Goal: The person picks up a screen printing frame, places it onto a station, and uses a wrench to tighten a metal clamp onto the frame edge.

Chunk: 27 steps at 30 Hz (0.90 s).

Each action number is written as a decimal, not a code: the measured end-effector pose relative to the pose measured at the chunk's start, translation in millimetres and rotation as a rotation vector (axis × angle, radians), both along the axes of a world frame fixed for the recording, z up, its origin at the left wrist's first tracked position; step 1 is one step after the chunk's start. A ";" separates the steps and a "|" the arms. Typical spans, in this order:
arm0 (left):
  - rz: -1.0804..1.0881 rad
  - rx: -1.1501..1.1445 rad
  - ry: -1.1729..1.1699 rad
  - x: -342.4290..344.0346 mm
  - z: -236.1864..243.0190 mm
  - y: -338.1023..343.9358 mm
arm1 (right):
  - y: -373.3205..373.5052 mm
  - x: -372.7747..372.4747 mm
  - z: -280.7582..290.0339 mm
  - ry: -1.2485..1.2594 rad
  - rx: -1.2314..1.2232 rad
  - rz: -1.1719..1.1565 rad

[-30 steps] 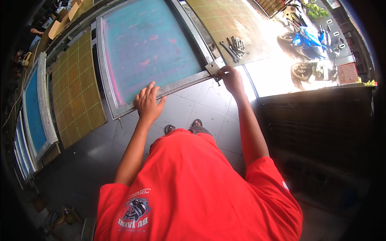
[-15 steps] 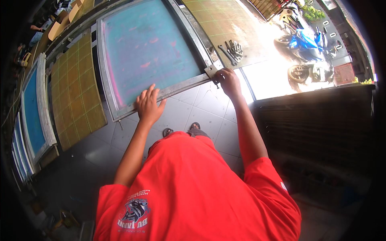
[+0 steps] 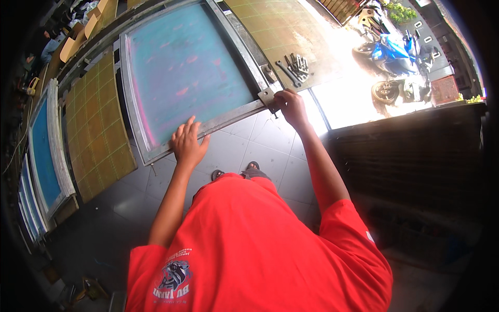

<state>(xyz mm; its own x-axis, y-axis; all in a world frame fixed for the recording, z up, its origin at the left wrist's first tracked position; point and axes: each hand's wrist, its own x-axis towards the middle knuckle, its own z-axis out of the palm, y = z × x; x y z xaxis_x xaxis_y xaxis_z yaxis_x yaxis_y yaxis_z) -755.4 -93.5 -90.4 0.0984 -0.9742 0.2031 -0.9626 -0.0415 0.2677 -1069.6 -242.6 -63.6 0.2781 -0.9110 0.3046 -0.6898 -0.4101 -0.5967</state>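
Observation:
A screen-printing frame (image 3: 227, 120) with grey metal edges and a teal, pink-stained mesh (image 3: 192, 67) lies in front of me. My left hand (image 3: 188, 146) rests on its near edge, fingers stretched out and slightly spread. At the frame's near right corner sits a small metal plate bracket (image 3: 267, 96) with a hole in it. My right hand (image 3: 292, 108) is closed beside this bracket, thumb and fingers curled together at its right side. What the fingers pinch is hidden. A bolt end (image 3: 276, 115) points down just below the bracket.
Wrenches (image 3: 289, 74) and several small metal parts (image 3: 298, 65) lie on the board (image 3: 270, 31) beyond the frame. To the left are a gridded brown board (image 3: 99, 125) and another blue-mesh frame (image 3: 65, 182). A dark ribbed panel (image 3: 405, 151) stands right; motorcycles (image 3: 397, 54) are outside.
The whole view has shifted a little, with the frame and both hands sitting slightly left and lower. My hands keep the same places on the frame and bracket.

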 end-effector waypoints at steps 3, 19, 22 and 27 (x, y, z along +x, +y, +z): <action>0.014 0.025 0.029 0.7 1.1 0.5 | -22.6 -9.6 1.2 -0.212 0.041 -0.171; 0.009 0.023 -0.012 -1.5 3.2 0.7 | -20.7 -22.9 13.0 -0.181 0.269 -0.261; 0.012 0.029 0.046 -3.1 5.2 1.1 | 6.0 -2.1 8.3 -0.083 0.389 -0.218; -0.005 0.003 -0.024 -1.8 3.6 -0.4 | 2.6 -3.9 -14.5 -0.283 0.488 -0.230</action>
<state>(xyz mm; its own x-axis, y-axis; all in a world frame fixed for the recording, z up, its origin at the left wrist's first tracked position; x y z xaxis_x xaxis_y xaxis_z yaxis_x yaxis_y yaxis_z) -757.2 -94.0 -86.8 0.0888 -0.9752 0.2027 -0.9689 -0.0374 0.2447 -1073.6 -240.1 -78.0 0.0267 -0.9912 -0.1297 -0.5156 0.0975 -0.8513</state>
